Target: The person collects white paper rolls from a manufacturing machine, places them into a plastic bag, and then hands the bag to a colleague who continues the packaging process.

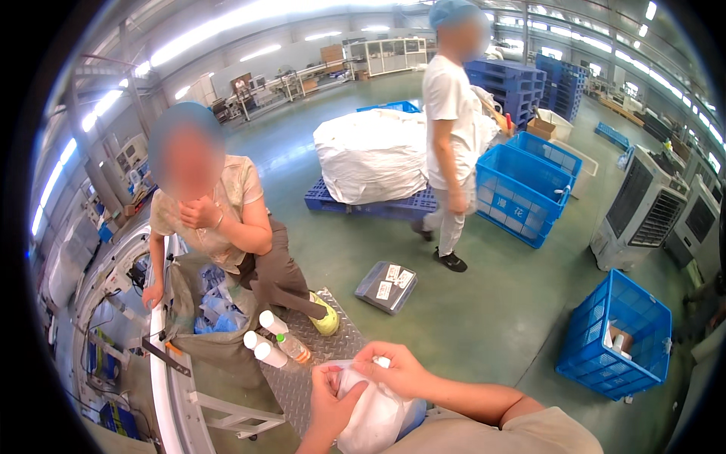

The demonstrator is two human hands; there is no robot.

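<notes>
Close in front of me, a white plastic bag bulges with contents I cannot make out. My left hand grips its upper edge on the left side, thumb across the film. On the other side of the bag's top, my right hand pinches the gathered plastic, and a small white bit shows beside its fingers. Just beyond my left hand, several white cylindrical containers stand on a metal tread-plate platform, along with a clear bottle with a green cap and orange liquid.
At left, a seated person rests beside a grey sack of blue-white plastic and a white machine rail. A walking person passes blue crates. A dark case, a blue basket and an air cooler stand around.
</notes>
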